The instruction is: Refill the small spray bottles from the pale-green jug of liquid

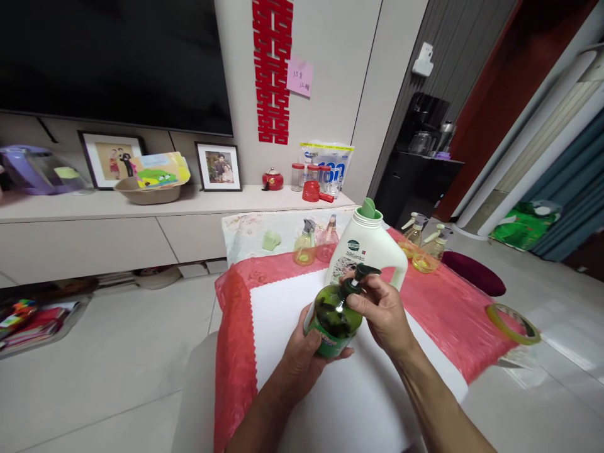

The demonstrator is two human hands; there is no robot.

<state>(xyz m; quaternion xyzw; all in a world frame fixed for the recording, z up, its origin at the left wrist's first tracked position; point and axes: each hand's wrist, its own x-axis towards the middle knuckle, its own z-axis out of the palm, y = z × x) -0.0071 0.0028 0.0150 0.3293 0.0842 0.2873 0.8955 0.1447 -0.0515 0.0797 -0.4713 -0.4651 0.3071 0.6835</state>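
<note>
A green translucent pump bottle (334, 314) with a dark pump head is tilted above the white mat. My left hand (304, 355) is wrapped round its lower body from the left and below. At the neck, the fingers of my right hand (380, 308) are closed on the dark pump collar. Just behind stands a large cream jug (365, 245) with a green spout piece in its open mouth and a handle on the right. My hands partly hide the bottle's label.
Spray bottles (304, 245) stand behind left of the jug, others (427, 255) to its right. Red plastic film (438, 308) covers the table round the white mat (274, 314). A tape roll (513, 324) lies at the right edge. Behind runs a cabinet (94, 207) with framed photos.
</note>
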